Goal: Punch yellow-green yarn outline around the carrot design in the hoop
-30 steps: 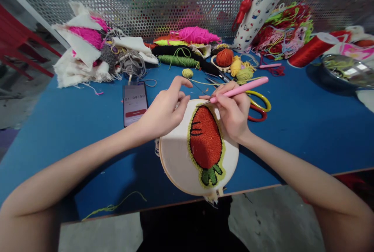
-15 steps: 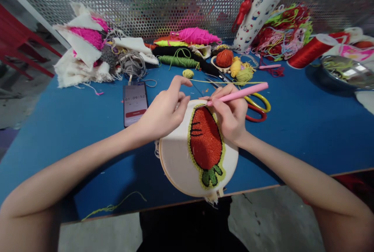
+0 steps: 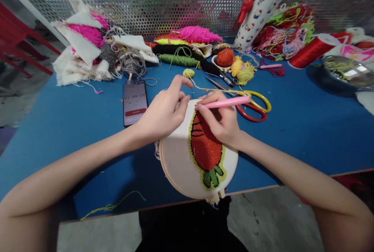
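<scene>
A round embroidery hoop with white fabric leans at the table's front edge. On its fabric is a looped-yarn carrot, red-orange with black lines, green leaves and a yellow-green border. My left hand grips the hoop's upper left rim, thumb over it and index finger bent; its lower fingers are partly hidden. Pinched in my right hand is a pink punch needle, its tip hidden by my fingers at the carrot's top. Yellow-green yarn runs from the punch needle's back end to a small yarn ball.
Scissors with yellow and red handles lie right of the hoop. A phone lies left. Yarn bundles, fabric scraps, a tumbler, a red thread spool and a metal bowl line the back.
My right hand has moved left with the punch needle, over the carrot's top, and the needle lies flatter. The yarn hangs slacker. My left hand stays in place.
</scene>
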{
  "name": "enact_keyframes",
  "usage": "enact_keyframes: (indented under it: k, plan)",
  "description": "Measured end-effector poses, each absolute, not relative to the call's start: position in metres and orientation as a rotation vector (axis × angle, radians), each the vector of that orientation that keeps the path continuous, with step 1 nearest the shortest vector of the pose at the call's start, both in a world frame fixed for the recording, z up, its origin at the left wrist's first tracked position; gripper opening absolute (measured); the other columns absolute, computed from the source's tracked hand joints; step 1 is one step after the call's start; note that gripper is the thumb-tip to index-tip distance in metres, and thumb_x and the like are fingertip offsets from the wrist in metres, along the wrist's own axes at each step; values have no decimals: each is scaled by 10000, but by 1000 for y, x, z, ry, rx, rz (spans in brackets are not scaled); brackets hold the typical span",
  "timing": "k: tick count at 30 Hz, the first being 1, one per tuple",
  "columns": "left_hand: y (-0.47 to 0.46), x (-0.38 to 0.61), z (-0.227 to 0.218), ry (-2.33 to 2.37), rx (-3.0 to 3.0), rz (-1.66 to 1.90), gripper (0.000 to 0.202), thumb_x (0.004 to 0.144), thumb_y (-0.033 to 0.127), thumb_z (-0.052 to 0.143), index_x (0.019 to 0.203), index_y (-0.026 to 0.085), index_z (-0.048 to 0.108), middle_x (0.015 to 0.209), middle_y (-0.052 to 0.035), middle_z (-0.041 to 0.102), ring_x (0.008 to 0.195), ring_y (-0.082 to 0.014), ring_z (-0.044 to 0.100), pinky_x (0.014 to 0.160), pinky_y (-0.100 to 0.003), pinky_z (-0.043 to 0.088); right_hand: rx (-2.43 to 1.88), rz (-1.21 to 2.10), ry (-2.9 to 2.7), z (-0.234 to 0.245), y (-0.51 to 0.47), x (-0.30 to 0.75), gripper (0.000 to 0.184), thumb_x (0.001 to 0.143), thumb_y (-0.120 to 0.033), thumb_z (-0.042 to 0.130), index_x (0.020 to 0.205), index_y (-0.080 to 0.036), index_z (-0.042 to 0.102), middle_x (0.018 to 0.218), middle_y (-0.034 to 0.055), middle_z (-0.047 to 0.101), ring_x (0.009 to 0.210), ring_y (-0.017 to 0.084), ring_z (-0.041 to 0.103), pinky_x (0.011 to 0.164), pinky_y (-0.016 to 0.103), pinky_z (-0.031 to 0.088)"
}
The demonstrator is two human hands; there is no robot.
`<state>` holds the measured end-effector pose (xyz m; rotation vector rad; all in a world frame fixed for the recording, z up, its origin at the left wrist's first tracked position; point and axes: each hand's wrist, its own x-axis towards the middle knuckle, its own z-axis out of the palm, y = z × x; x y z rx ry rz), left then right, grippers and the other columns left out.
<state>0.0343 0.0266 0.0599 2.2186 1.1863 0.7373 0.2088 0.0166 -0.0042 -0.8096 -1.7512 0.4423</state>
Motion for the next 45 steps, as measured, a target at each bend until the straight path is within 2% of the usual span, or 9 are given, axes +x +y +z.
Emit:
enact_keyframes:
  k: [6, 14, 22, 28, 32, 35, 39, 45]
  plan:
    - [29, 34, 59, 1171, 2205, 699, 245, 918, 140, 421, 1156, 128, 478, 558, 100, 419, 487, -93, 356, 548, -236, 281, -764, 780, -1327, -11, 21, 212, 144, 910, -339, 580, 800, -247, 595, 767, -15, 530, 750, 137, 593, 771, 360, 592]
    - [32, 35, 54, 1155, 2201, 711, 241, 912, 133, 416, 1143, 130, 486, 551, 100, 413, 501, -98, 369, 563, -234, 291, -780, 899, -1201, -5, 22, 211, 165, 862, -342, 626, 747, -243, 561, 738, -20, 483, 694, 129, 547, 779, 374, 621]
    - [28, 35, 59, 1176, 2204, 718, 217, 913, 136, 415, 1124, 137, 463, 546, 105, 407, 482, -99, 378, 541, -234, 280, -762, 679, -1439, -8, 19, 210, 145, 920, -345, 567, 798, -267, 573, 771, 2, 509, 741, 162, 585, 763, 390, 587]
    - [23, 36, 60, 1222, 2253, 726, 189, 917, 141, 407, 1099, 143, 457, 555, 90, 449, 467, -110, 381, 540, -251, 285, -786, 426, -1701, -3, 16, 207, 48, 898, -229, 592, 859, -253, 577, 825, 16, 586, 790, 185, 608, 753, 412, 529]
    - [24, 36, 60, 1234, 2252, 705, 204, 916, 134, 407, 1114, 137, 458, 567, 82, 477, 467, -113, 385, 552, -258, 292, -768, 339, -1894, -4, 17, 205, 83, 869, -191, 621, 854, -261, 580, 825, 9, 637, 791, 195, 596, 765, 440, 516]
    - [26, 36, 59, 1219, 2254, 709, 198, 915, 138, 410, 1106, 142, 465, 574, 77, 497, 479, -116, 404, 570, -257, 307, -771, 475, -1775, -5, 16, 207, 69, 897, -198, 582, 857, -254, 591, 804, 7, 623, 785, 178, 607, 790, 427, 534]
    - [28, 35, 59, 1196, 2267, 707, 182, 912, 140, 407, 1084, 152, 464, 581, 74, 511, 487, -111, 402, 580, -254, 322, -752, 673, -1507, -9, 18, 210, 93, 922, -297, 561, 844, -262, 598, 787, -4, 565, 803, 163, 619, 829, 408, 572]
    - [29, 35, 57, 1186, 2243, 699, 170, 906, 125, 414, 1069, 151, 455, 593, 65, 525, 504, -110, 415, 589, -251, 324, -733, 827, -1329, -12, 23, 212, 156, 905, -364, 580, 789, -263, 555, 716, -28, 492, 688, 133, 556, 799, 395, 610]
